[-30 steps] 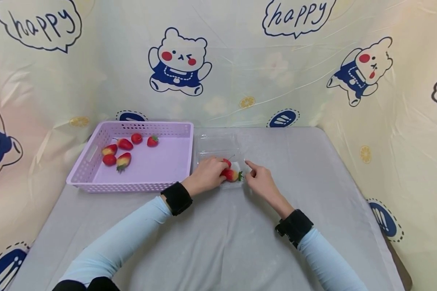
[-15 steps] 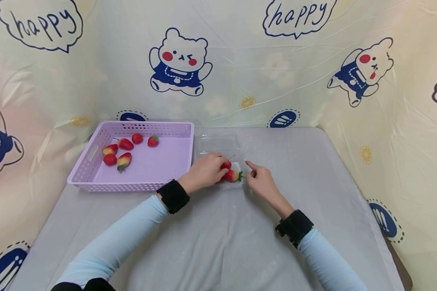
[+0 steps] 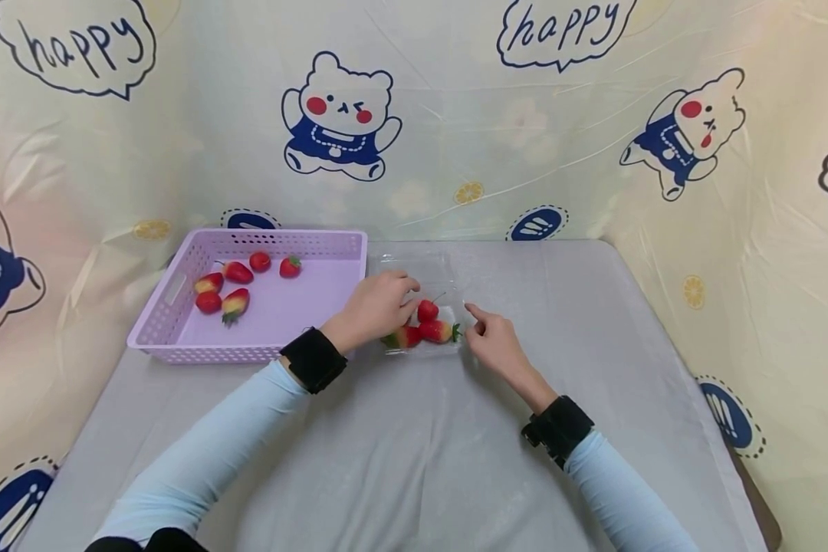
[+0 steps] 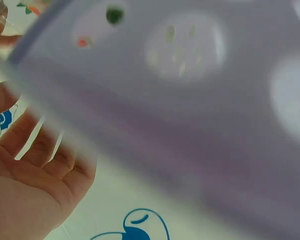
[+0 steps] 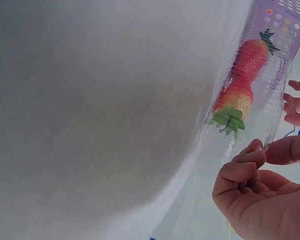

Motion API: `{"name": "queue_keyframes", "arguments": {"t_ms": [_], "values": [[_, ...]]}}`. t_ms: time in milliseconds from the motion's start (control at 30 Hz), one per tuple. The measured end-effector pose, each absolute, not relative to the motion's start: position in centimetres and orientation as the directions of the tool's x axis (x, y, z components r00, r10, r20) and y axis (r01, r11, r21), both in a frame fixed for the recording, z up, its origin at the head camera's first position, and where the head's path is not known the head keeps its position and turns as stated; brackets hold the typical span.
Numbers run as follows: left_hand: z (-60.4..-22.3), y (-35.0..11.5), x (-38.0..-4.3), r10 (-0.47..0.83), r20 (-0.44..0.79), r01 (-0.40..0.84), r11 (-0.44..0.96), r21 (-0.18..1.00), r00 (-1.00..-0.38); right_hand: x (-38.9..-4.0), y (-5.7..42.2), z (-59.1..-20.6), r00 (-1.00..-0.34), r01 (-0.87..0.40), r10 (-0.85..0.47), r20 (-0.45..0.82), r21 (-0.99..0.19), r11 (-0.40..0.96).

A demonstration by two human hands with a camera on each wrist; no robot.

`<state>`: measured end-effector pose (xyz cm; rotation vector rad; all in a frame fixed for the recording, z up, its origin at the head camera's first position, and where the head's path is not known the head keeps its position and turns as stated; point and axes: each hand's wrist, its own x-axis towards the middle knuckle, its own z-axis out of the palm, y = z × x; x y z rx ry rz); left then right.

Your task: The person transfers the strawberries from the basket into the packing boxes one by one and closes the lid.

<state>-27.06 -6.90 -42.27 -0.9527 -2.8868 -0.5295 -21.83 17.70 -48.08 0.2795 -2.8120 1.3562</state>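
A clear plastic box stands with its lid raised in the head view. Two strawberries lie along its near side, with a cherry on a thin stem behind them. Over the box's left part is my left hand, its fingers loosely bent. In the left wrist view that left hand holds nothing. At the box's right edge my right hand stays; in the right wrist view, thumb and forefinger of the right hand pinch the rim.
Left of the box sits a purple basket holding several strawberries and round red fruits. Its wall fills much of the left wrist view. A grey cloth covers the table; a printed curtain rises behind.
My left hand has let go and drawn back up and left, uncovering the cherry and the left strawberry in the box. The right hand has not moved.
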Motion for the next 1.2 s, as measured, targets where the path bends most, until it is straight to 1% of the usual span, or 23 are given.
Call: {"name": "queue_keyframes", "arguments": {"t_ms": [133, 533, 800, 967, 1067, 1200], "values": [[-41.5, -7.4, -27.3, 0.563, 0.175, 0.589, 0.752, 0.295, -0.807, -21.9, 17.7, -48.1, -0.984, -0.163, -0.156, 0.084, -0.773, 0.613], [-39.9, -8.6, -28.2, 0.537, 0.190, 0.569, 0.757, 0.321, -0.822, -21.8, 17.8, -47.9, -0.985, -0.156, -0.154, 0.078, -0.780, 0.606], [-39.2, -10.6, -29.0, 0.514, 0.179, 0.544, 0.773, 0.328, -0.839, -21.6, 17.8, -48.0, -0.985, -0.144, -0.161, 0.058, -0.786, 0.601], [-38.7, -11.8, -29.9, 0.496, 0.196, 0.533, 0.775, 0.340, -0.846, -21.6, 17.8, -48.0, -0.986, -0.138, -0.154, 0.055, -0.788, 0.600], [-38.5, -12.5, -30.6, 0.472, 0.200, 0.512, 0.786, 0.347, -0.859, -21.6, 17.7, -48.0, -0.986, -0.142, -0.154, 0.060, -0.788, 0.599], [-38.6, -13.7, -31.2, 0.436, 0.169, 0.467, 0.807, 0.361, -0.884, -21.6, 17.6, -47.9, -0.986, -0.141, -0.156, 0.058, -0.784, 0.604]]}}
